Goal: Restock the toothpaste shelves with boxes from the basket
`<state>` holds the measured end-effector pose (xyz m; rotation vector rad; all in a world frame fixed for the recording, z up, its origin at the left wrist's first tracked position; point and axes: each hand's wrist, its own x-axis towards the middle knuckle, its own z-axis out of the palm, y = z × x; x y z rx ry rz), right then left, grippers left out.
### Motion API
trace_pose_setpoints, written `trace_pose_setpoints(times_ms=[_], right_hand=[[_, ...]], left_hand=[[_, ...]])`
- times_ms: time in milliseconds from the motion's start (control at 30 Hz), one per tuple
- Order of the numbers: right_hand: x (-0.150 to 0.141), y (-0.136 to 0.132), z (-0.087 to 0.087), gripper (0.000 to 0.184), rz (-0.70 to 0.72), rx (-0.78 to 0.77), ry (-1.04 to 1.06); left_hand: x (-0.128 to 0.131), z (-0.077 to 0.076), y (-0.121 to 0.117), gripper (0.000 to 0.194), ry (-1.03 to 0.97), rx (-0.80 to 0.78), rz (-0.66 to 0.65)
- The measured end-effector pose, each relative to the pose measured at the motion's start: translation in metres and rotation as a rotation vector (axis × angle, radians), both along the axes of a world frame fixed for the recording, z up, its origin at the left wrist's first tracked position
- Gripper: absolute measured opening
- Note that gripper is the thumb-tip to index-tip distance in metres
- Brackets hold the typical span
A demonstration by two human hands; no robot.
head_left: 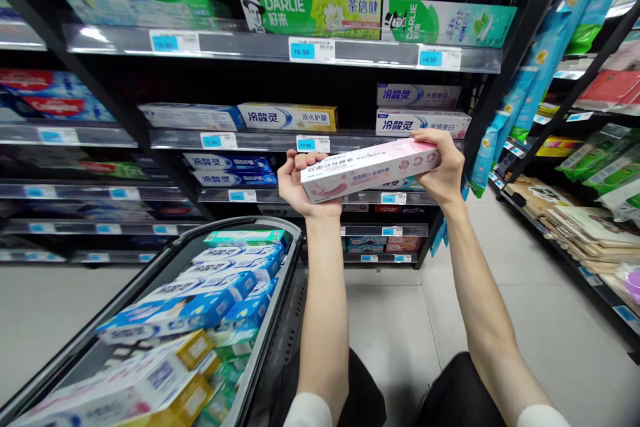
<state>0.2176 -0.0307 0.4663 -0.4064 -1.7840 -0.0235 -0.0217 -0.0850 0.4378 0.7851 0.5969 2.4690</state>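
A white and pink toothpaste box (370, 167) is held up between both hands in front of the shelves, tilted with its right end higher. My left hand (311, 183) is closed around its left end, palm up beneath it with fingertips over the far edge. At the other end, my right hand (441, 163) grips the box with its fingers on top and its thumb side hidden. Behind it, two white toothpaste boxes (423, 123) lie stacked on the middle shelf, near my right hand. A yellow and white toothpaste box (287, 117) lies further left on that shelf.
A grey shopping basket (287, 280) holding several toothpaste boxes stands at lower left. Green Darlie boxes (313, 11) line the upper shelf, above price tags (311, 50). Blue hanging packets (525, 93) flank the rack's right post. Another shelf (565, 240) runs along the right side.
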Motion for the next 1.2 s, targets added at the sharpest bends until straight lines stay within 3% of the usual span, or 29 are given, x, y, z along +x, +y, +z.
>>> trace_pose_setpoints(times_ms=[167, 433, 667, 900, 1200], right_hand=[[0.002, -0.002, 0.002, 0.04, 0.013, 0.008, -0.06], [0.003, 0.004, -0.002, 0.049, -0.017, 0.014, -0.159], [0.005, 0.011, -0.01, 0.067, 0.037, -0.088, -0.223], [0.003, 0.011, -0.01, 0.068, 0.058, -0.051, -0.199], [0.002, 0.009, -0.009, 0.067, 0.045, -0.039, -0.182]], left_hand=[[-0.009, -0.01, 0.008, 0.024, 0.039, 0.031, -0.039], [-0.012, -0.021, 0.02, 0.013, -0.147, 0.023, -0.028], [-0.023, -0.035, 0.031, 0.016, -0.15, 0.045, -0.12], [-0.017, -0.025, 0.023, 0.007, -0.389, 0.085, -0.201], [-0.01, -0.016, 0.017, 0.007, -0.541, 0.158, -0.255]])
